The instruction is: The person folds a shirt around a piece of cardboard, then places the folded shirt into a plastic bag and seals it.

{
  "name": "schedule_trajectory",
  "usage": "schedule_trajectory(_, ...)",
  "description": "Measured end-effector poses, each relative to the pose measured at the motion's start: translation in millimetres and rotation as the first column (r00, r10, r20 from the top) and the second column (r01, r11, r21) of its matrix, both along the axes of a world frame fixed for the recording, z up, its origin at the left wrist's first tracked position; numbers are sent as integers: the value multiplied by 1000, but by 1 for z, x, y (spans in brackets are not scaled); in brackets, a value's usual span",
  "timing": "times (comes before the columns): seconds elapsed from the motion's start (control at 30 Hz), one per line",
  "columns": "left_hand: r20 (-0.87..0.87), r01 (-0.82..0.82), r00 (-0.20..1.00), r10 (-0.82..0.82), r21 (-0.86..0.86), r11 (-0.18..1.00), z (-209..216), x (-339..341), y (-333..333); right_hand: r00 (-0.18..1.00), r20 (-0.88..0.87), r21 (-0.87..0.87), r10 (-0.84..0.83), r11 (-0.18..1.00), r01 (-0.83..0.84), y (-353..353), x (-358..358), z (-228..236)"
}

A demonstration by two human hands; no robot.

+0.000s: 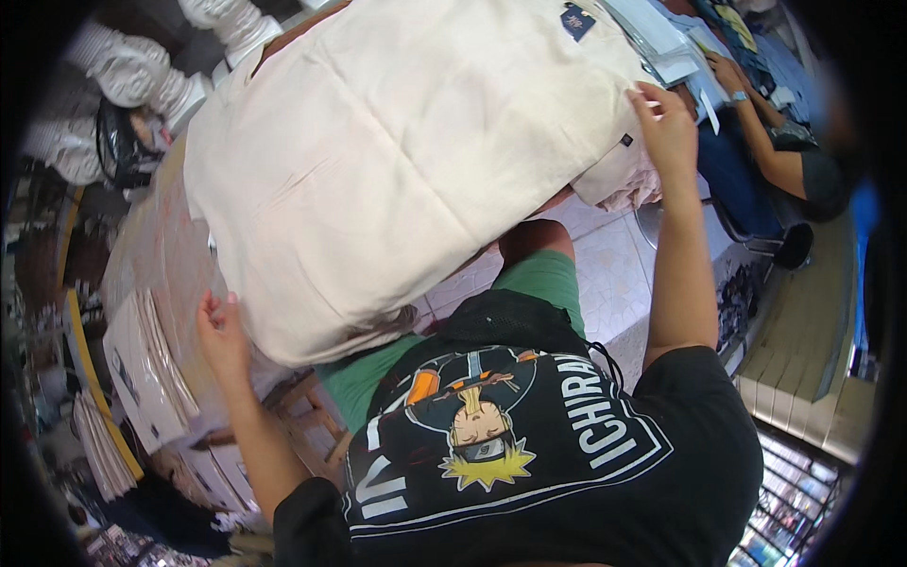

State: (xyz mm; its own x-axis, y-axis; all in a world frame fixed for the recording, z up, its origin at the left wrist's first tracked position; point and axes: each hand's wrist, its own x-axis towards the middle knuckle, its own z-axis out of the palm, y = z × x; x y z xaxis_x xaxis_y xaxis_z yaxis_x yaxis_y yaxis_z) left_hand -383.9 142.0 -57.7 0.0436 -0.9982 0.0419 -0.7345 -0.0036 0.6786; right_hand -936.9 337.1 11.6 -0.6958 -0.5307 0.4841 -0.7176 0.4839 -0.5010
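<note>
A large cream shirt [397,161] lies spread over the table, with a dark blue tag [577,21] at its far end and a small dark label near its right edge. My right hand [669,128] is at the shirt's right edge, its fingers curled and pinching the cloth there. Beside the near left corner of the shirt is my left hand [224,335], thumb and fingers apart, holding nothing. A bunched fold of the same pale cloth [631,184] hangs below the right edge.
Folded shirts in clear plastic [151,369] lie at the left. White sculpted busts [132,74] stand at the far left. At the far right, another person's hand [726,74] rests by light blue folded garments and papers [661,42]. A chair [789,248] stands on the right.
</note>
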Motion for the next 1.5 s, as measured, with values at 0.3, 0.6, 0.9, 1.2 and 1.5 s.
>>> schedule_trajectory(0.3,353,-27,936,17,22,999,12,-32,77,988,116,363,105,921,-140,-8,-85,-24)
schedule_trajectory(0.6,-779,-55,606,162,162,985,22,-21,100,652,690,-314,314,942,-121,67,-60,-2)
schedule_trajectory(0.9,-653,-34,721,232,301,953,-3,7,109,633,773,1,49,997,-78,122,-38,-48)
schedule_trajectory(1.2,-294,106,956,-4,331,938,9,35,94,995,98,464,-30,886,-19,60,-41,16)
schedule_trajectory(1.5,-45,208,978,-205,58,977,25,41,-25,901,-175,308,397,891,-333,-210,-76,24)
